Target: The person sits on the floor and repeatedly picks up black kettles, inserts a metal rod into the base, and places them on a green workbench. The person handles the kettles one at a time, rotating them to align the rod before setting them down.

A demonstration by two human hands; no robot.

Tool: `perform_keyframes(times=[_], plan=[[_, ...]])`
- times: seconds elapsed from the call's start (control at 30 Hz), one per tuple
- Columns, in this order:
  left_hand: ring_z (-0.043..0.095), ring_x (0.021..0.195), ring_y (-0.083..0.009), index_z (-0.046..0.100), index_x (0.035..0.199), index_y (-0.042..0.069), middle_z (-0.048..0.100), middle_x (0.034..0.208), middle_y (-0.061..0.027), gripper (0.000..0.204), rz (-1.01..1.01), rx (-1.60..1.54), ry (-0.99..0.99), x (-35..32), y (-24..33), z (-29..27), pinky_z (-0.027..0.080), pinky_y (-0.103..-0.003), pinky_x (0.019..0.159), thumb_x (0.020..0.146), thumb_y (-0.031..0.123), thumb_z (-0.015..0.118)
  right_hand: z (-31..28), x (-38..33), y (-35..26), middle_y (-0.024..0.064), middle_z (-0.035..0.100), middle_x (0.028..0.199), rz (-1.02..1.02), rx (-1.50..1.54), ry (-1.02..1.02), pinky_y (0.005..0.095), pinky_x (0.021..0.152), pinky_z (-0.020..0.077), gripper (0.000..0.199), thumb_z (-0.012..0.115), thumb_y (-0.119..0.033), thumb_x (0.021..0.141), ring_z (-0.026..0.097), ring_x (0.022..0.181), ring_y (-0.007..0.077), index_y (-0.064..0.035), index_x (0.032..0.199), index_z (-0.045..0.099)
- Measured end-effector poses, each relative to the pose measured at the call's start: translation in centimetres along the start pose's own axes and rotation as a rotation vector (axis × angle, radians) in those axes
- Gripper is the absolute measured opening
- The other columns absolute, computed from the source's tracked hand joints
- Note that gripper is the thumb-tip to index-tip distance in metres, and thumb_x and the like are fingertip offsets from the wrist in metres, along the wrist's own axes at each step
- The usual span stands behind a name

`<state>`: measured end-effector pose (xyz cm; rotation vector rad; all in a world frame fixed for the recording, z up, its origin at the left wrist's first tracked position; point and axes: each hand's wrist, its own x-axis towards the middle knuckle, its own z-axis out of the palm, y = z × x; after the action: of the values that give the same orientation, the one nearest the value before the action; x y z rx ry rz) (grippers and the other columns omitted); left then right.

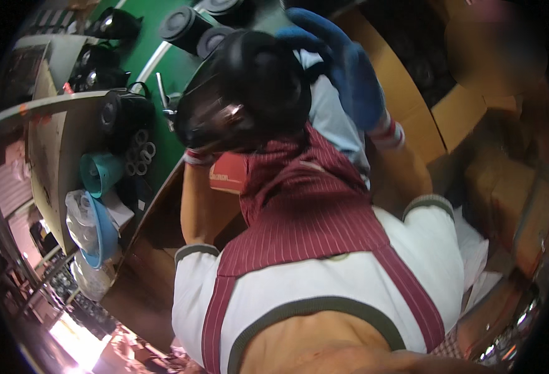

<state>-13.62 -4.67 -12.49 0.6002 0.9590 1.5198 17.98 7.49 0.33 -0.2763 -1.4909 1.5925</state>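
Observation:
A large glossy black rounded casing (pixel 243 93), blurred by motion, is held up in front of my apron. My left forearm runs up to its lower left side, where only the striped cuff of my left hand (pixel 198 157) shows. The casing hides the fingers there, but that hand bears it. At the upper right, my right hand (pixel 358 81) wears a blue glove. Its fingers stretch out apart toward the casing's far edge; whether the tips touch it I cannot tell.
Black cylinders with grey round ends (pixel 184 30) stand on the green bench (pixel 146 65), near a metal lever (pixel 163 93). To the left are a teal cup (pixel 100 173), white rings (pixel 140 153) and a blue basin (pixel 105 232). A red box (pixel 227 173) and open cardboard box (pixel 392 75) flank me.

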Motion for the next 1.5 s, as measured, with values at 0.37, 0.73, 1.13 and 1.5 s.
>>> perform_keyframes(times=[0.37, 0.73, 1.13, 1.5], plan=[[0.049, 0.132, -0.0271, 0.038, 0.152, 0.006, 0.046, 0.151, -0.012, 0.063, -0.312, -0.954, -0.044, -1.0, -6.2, 1.0, 0.04, -0.044, 0.11, 0.101, 0.038, 0.058, 3.9, -5.3, 3.8, 0.0236, 0.054, 0.147, -0.007, 0.425, 0.051, 0.051, 0.116, 0.0404, 0.076, 0.031, -0.061, 0.105, 0.053, 0.137, 0.0368, 0.0007, 0.148, 0.049], [0.047, 0.131, -0.026, 0.038, 0.151, 0.007, 0.045, 0.152, -0.0116, 0.06, -0.303, -1.028, 0.023, 1.0, -5.8, 0.6, 0.04, -0.043, 0.108, 0.104, 0.042, 0.051, 2.8, -2.5, 3.5, 0.0221, 0.056, 0.146, 0.019, 0.337, 0.085, 0.0528, 0.116, 0.0405, 0.072, 0.022, -0.055, 0.109, 0.056, 0.134, 0.0383, -0.0003, 0.149, 0.047], [0.058, 0.129, -0.0332, 0.054, 0.147, 0.009, 0.06, 0.142, -0.0153, 0.05, 0.544, 0.44, 0.177, 26.5, 19.8, -11.6, 0.048, -0.047, 0.109, 0.103, 0.033, 0.056, -2.6, -2.9, 10.5, 0.0149, 0.061, 0.14, 0.371, 0.298, 0.575, 0.0432, 0.109, 0.0476, 0.049, 0.039, -0.034, 0.11, 0.062, 0.125, 0.0282, -0.0033, 0.147, 0.049], [0.072, 0.104, -0.0239, 0.077, 0.113, 0.009, 0.076, 0.109, -0.0118, 0.058, -0.099, 1.722, 0.785, 54.3, 24.7, -9.7, 0.055, -0.037, 0.092, 0.08, 0.057, 0.072, -4.8, 0.1, 13.7, 0.0147, 0.066, 0.128, 0.701, 0.168, 0.71, 0.0343, 0.09, 0.0493, 0.048, 0.049, -0.036, 0.106, 0.064, 0.111, 0.0261, -0.0041, 0.14, 0.057]])
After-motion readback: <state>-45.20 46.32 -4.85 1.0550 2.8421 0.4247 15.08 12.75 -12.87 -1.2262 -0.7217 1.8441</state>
